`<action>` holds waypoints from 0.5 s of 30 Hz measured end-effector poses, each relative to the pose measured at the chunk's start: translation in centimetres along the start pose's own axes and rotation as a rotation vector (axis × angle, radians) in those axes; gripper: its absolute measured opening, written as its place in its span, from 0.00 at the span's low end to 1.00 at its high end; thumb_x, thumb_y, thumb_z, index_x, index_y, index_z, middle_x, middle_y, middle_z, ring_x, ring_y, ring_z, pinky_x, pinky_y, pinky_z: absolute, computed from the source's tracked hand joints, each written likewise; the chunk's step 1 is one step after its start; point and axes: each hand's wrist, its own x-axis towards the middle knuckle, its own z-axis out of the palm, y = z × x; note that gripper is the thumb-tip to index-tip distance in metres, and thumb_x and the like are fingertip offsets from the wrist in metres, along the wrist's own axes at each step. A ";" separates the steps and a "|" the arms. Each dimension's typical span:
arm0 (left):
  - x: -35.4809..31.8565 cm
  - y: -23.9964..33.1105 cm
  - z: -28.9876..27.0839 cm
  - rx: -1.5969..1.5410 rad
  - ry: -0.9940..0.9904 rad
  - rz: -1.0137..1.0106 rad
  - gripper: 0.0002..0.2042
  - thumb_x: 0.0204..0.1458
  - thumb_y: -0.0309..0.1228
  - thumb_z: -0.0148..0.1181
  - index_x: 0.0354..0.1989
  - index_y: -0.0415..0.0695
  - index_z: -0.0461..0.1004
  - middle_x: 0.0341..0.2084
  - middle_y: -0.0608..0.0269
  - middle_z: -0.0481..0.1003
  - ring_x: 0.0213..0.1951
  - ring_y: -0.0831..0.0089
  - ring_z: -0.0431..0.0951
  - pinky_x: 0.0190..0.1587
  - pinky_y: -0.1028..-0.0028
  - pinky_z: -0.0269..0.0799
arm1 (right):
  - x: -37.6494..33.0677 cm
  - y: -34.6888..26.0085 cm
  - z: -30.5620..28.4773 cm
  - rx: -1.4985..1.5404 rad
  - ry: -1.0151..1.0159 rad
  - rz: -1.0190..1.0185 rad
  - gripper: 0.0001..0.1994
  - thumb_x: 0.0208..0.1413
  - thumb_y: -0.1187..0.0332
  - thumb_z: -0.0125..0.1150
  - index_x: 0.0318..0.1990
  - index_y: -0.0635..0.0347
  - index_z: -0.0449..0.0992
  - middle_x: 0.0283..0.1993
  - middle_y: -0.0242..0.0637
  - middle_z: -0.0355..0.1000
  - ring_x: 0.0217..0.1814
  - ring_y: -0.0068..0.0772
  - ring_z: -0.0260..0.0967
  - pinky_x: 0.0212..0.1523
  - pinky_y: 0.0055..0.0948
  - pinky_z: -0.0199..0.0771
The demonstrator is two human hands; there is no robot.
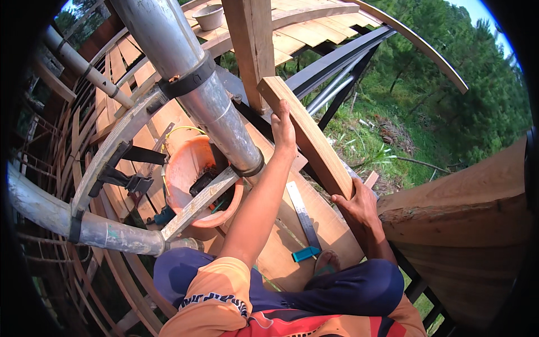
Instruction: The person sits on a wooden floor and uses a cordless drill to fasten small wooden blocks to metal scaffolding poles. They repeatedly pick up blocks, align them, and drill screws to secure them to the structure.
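My left hand (284, 130) grips the upper part of a long wooden plank (310, 137) that leans diagonally across the middle. My right hand (355, 206) holds the same plank at its lower end. The plank's top end rests beside an upright wooden post (252, 45). Below the plank, on wooden decking (331, 230), lies a metal try square (303, 216) with a blue handle, near my sandalled foot (327, 262).
A large grey metal pipe (191, 78) with black clamps runs diagonally on the left. An orange bucket (188, 174) holding tools hangs under it. Curved timber ribs (112, 146) and open framework fall away at left. A grassy slope (415, 129) lies far below at right.
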 end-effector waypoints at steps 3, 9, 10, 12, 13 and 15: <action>-1.7 -3.0 1.7 0.144 0.113 -0.101 0.53 0.54 0.54 0.71 0.68 0.24 0.45 0.63 0.37 0.62 0.65 0.56 0.67 0.68 0.61 0.63 | 2.0 -0.2 -0.6 -0.200 0.063 -0.003 0.37 0.43 0.39 0.74 0.43 0.69 0.74 0.37 0.55 0.77 0.43 0.57 0.76 0.45 0.49 0.73; 4.9 -8.1 -6.8 0.130 0.081 -0.335 0.47 0.55 0.44 0.72 0.66 0.23 0.47 0.63 0.36 0.64 0.62 0.55 0.70 0.64 0.62 0.68 | 6.3 -0.5 2.4 -0.405 -0.030 -0.118 0.37 0.43 0.38 0.74 0.41 0.69 0.73 0.38 0.53 0.78 0.45 0.53 0.78 0.48 0.46 0.75; 4.6 -9.2 -6.0 0.215 0.212 -0.281 0.43 0.56 0.39 0.72 0.66 0.25 0.49 0.61 0.38 0.67 0.60 0.56 0.73 0.62 0.62 0.71 | 6.6 -0.4 2.9 -0.419 -0.045 -0.106 0.37 0.43 0.38 0.74 0.42 0.69 0.73 0.38 0.53 0.78 0.46 0.53 0.78 0.48 0.47 0.75; 4.0 -10.1 -5.9 0.186 0.264 -0.262 0.40 0.56 0.36 0.71 0.66 0.27 0.51 0.60 0.40 0.68 0.58 0.57 0.74 0.60 0.62 0.72 | 7.0 0.2 3.9 -0.459 -0.020 -0.130 0.37 0.43 0.39 0.74 0.43 0.70 0.74 0.40 0.54 0.79 0.47 0.53 0.78 0.48 0.48 0.75; 3.8 -10.3 -5.7 0.175 0.290 -0.253 0.39 0.56 0.34 0.71 0.66 0.27 0.52 0.59 0.41 0.69 0.57 0.58 0.75 0.59 0.62 0.73 | 7.1 0.6 4.2 -0.467 -0.016 -0.124 0.38 0.42 0.39 0.75 0.43 0.70 0.74 0.40 0.54 0.79 0.47 0.53 0.77 0.48 0.48 0.75; 4.1 -11.2 -6.0 0.076 0.250 -0.337 0.36 0.57 0.33 0.70 0.65 0.30 0.54 0.58 0.44 0.70 0.55 0.59 0.76 0.57 0.61 0.74 | 7.5 0.4 4.4 -0.485 -0.016 -0.123 0.38 0.42 0.39 0.75 0.44 0.70 0.74 0.41 0.54 0.79 0.48 0.52 0.77 0.48 0.49 0.74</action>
